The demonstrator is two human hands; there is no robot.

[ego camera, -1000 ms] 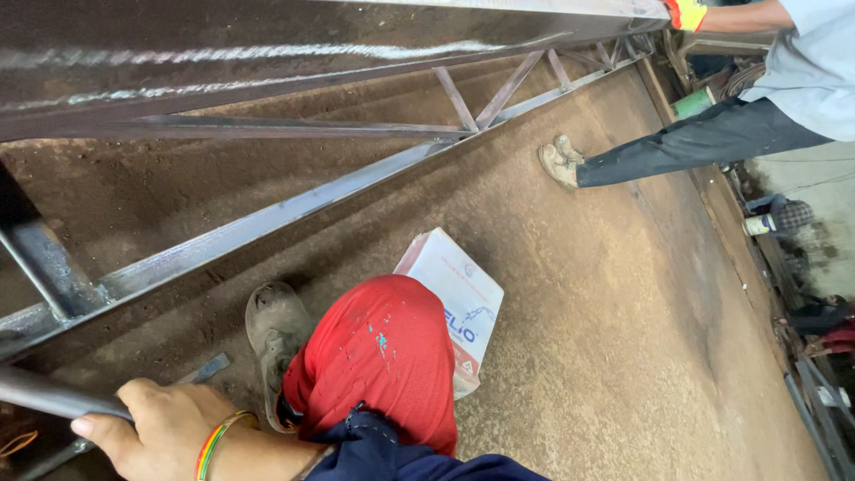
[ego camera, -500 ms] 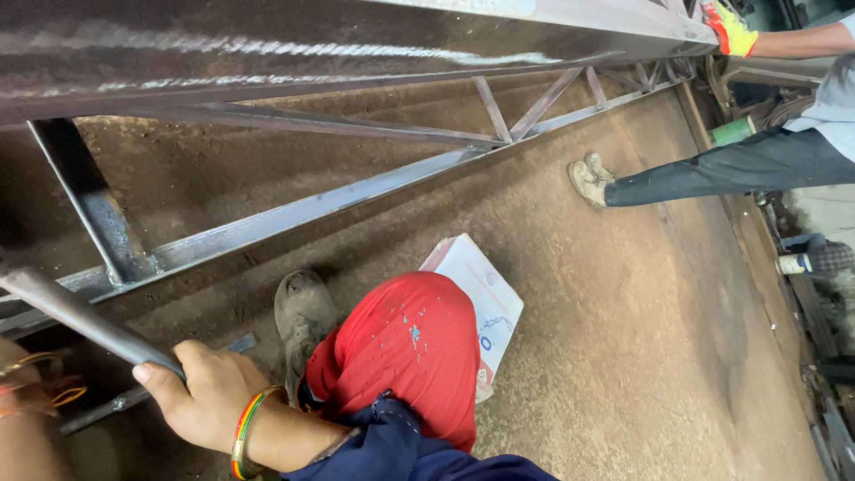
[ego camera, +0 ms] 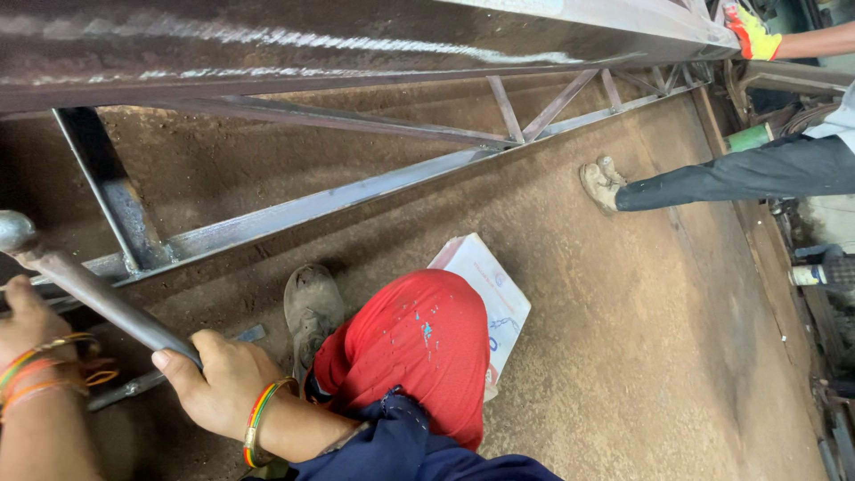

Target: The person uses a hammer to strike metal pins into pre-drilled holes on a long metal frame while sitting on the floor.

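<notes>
Across the upper half of the view runs a long rusty steel truss beam (ego camera: 374, 40), its diagonal braces slanting down to a lower grey rail above the brown dusty floor (ego camera: 641, 356). Under the beam, at the lower left, a round grey metal bar (ego camera: 89, 289) slants from the left edge down towards the middle. The right hand (ego camera: 218, 383) is turned knuckles-up with its grip clamped around the bar's lower part, thumb pointing left, striped bangles at the wrist. The left hand (ego camera: 27, 316) sits higher on the same bar at the left edge, orange and yellow threads on its wrist; whether its grip is closed on the bar cannot be told. Beside the right hand a knee in red paint-flecked cloth (ego camera: 419, 347) bends over a dusty grey shoe (ego camera: 312, 303). Half under that knee a white rectangular cardboard box (ego camera: 490, 289) with blue marks lies flat on the floor, tilted cornerwise. Near the far right end of the beam, another person's dark-trousered leg (ego camera: 739, 174) stretches in, with their yellow-and-orange gloved hand (ego camera: 753, 31) on the beam's top.
</notes>
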